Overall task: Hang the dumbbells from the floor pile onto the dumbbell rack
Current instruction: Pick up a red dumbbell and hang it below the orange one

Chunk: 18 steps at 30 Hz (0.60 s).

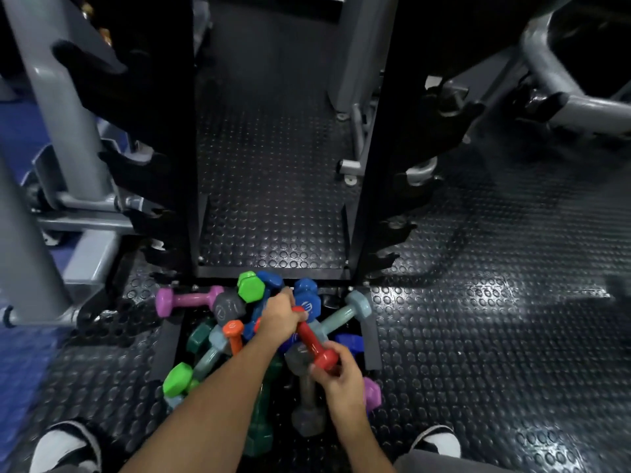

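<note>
Both hands grip one red dumbbell: left hand and right hand fingers wrapped around opposite ends; lift clear of pile before turning toward rack.

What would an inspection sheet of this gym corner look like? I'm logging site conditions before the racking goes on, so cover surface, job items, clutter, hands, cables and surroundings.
Surface: black studded rubber floor, glare patches on the right.
Job's things: dumbbell pile at the foot of the black rack; the rack cradles in view look empty. Colours include green, purple, blue, teal, grey, orange.
Clutter: nothing seen beyond the pile.
Hands: left hand grips one end of the red dumbbell; right hand holds its other end.
Cables: nothing seen.
Surroundings: grey machine frames on both sides; two shoes at the bottom edge.
</note>
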Tool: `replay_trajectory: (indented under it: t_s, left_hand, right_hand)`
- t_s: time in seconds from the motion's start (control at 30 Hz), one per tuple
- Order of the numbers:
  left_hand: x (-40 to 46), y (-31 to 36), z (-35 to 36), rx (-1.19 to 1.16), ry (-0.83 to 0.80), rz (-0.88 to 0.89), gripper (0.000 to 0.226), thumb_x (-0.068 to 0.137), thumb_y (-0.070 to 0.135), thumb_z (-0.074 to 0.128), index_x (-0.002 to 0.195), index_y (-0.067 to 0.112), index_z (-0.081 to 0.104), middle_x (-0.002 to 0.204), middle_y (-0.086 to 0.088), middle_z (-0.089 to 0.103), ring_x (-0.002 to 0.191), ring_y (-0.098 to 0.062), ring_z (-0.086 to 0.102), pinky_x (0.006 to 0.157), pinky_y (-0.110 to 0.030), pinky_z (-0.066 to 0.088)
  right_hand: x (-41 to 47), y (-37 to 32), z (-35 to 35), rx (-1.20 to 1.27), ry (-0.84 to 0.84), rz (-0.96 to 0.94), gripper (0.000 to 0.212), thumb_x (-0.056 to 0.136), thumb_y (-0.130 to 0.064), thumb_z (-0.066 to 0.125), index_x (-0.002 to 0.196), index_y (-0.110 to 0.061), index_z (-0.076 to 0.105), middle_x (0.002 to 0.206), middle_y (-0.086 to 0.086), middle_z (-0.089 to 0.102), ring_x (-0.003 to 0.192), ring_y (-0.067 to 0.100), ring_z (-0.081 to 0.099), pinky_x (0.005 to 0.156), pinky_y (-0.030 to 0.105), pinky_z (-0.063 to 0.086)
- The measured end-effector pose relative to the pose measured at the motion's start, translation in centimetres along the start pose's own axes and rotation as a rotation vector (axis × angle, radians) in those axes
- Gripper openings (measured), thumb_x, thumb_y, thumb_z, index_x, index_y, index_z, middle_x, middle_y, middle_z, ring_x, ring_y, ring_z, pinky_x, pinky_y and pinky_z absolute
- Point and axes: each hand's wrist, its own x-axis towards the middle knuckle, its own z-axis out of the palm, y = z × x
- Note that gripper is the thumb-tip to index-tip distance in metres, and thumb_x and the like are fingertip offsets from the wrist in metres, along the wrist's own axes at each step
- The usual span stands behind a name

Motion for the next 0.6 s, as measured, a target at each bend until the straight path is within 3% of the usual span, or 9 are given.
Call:
replay_trajectory:
  t_s: [0.1, 0.2, 0.33, 0.43, 0.47, 0.6]
  left_hand:
    - [-0.5, 1.1, -3.1, -0.23, 0.021, 0.037, 0.034, 0.074, 0.006, 0.086, 0.081, 0.019, 0.055, 0.081, -0.004, 0.062, 0.075, -0.021, 0.058, 0.069, -0.031, 0.049]
    - [-1.6, 3.5, -6.7, -0.304, 0.046, 0.089, 0.021, 0.076, 0.011, 0.087, 0.088, 0.015, 0.071, 0.08, -0.002, 0.069, 0.068, -0.012, 0.061, 0.061, -0.014, 0.049]
    - [-3.2, 7.9, -11.8, -0.389, 0.108, 0.156, 0.013, 0.074, 0.018, 0.089, 0.075, 0.017, 0.077, 0.072, -0.003, 0.076, 0.066, -0.016, 0.068, 0.071, -0.037, 0.06]
    - [-5.1, 12.0, -15.8, -0.405, 0.164, 0.219, 0.013, 0.072, 0.024, 0.09, 0.074, 0.02, 0.078, 0.071, -0.001, 0.076, 0.072, -0.022, 0.074, 0.076, -0.04, 0.063]
    - [-6.0, 13.4, -17.1, -0.405, 0.187, 0.238, 0.014, 0.071, 0.027, 0.091, 0.074, 0.021, 0.079, 0.071, 0.0, 0.077, 0.074, -0.022, 0.075, 0.078, -0.041, 0.063]
    - [-9.8, 18.7, -21.9, -0.419, 0.274, 0.307, 0.015, 0.073, 0.03, 0.09, 0.078, 0.019, 0.08, 0.071, 0.001, 0.076, 0.07, -0.015, 0.072, 0.075, -0.036, 0.063]
  right_hand:
    - [0.7, -3.4, -1.2, 0.035, -0.034, -0.072, 0.054, 0.074, -0.002, 0.086, 0.116, -0.029, 0.068, 0.098, -0.004, 0.076, 0.088, 0.01, 0.07, 0.086, 0.028, 0.056]
    - [1.0, -8.0, -2.4, 0.043, -0.121, -0.134, 0.05, 0.075, 0.004, 0.085, 0.112, -0.025, 0.071, 0.092, -0.002, 0.075, 0.08, 0.008, 0.068, 0.074, 0.02, 0.054]
    - [0.6, -14.9, -4.4, 0.071, -0.189, -0.257, 0.044, 0.074, 0.001, 0.087, 0.112, -0.018, 0.072, 0.09, -0.006, 0.073, 0.079, 0.003, 0.064, 0.076, 0.018, 0.053]
    - [-0.3, -20.6, -6.1, 0.06, -0.242, -0.357, 0.048, 0.07, -0.015, 0.092, 0.113, -0.026, 0.072, 0.095, 0.0, 0.073, 0.086, 0.016, 0.066, 0.085, 0.036, 0.059]
    - [-0.7, -22.4, -6.6, 0.05, -0.272, -0.388, 0.049, 0.071, -0.015, 0.091, 0.114, -0.026, 0.071, 0.096, 0.0, 0.072, 0.087, 0.017, 0.066, 0.086, 0.036, 0.059]
    - [-2.9, -29.4, -9.3, 0.025, -0.357, -0.487, 0.049, 0.08, -0.006, 0.085, 0.123, -0.021, 0.068, 0.103, -0.002, 0.068, 0.087, 0.004, 0.061, 0.082, 0.02, 0.05]
